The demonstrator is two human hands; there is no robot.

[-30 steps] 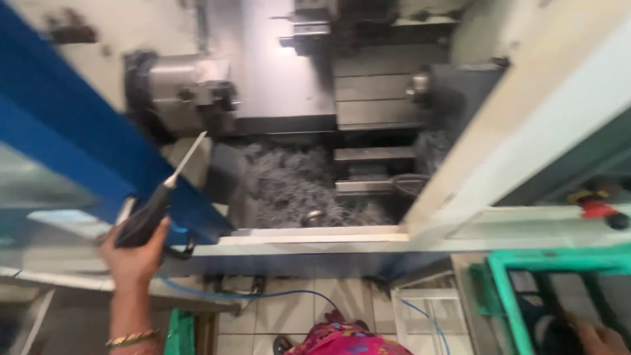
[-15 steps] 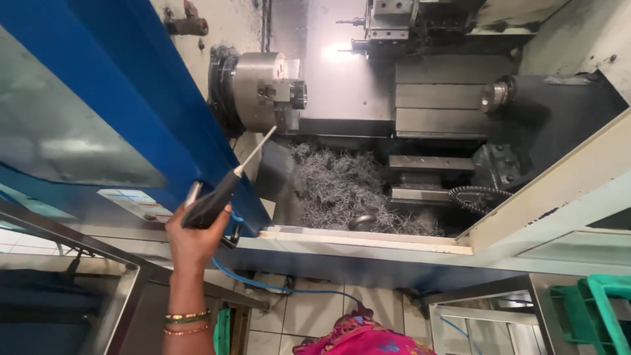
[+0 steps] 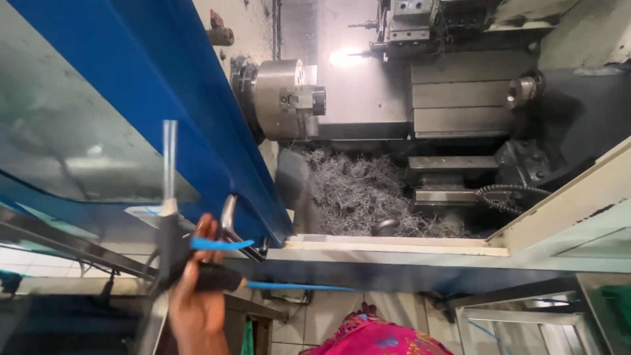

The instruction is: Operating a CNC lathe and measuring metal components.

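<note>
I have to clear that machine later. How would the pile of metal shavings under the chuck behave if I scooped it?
The metal shavings look like thin, curly strands tangled together, so they would probably lift in springy clumps, light for their bulk. Their edges are likely sharp. Loose bits would probably shed and scatter.

You have a single view, taken from the camera on your head, which looks down and forward into the open lathe enclosure past the blue sliding door (image 3: 197, 112) on the left. It sits close enough that the chuck (image 3: 279, 98) and the pile of metal swarf (image 3: 368, 197) fill the centre, while your left hand (image 3: 197, 309) enters at the lower left edge. The tiled floor (image 3: 328, 315) shows along the bottom edge beneath the machine's front sill (image 3: 394, 244).
</note>
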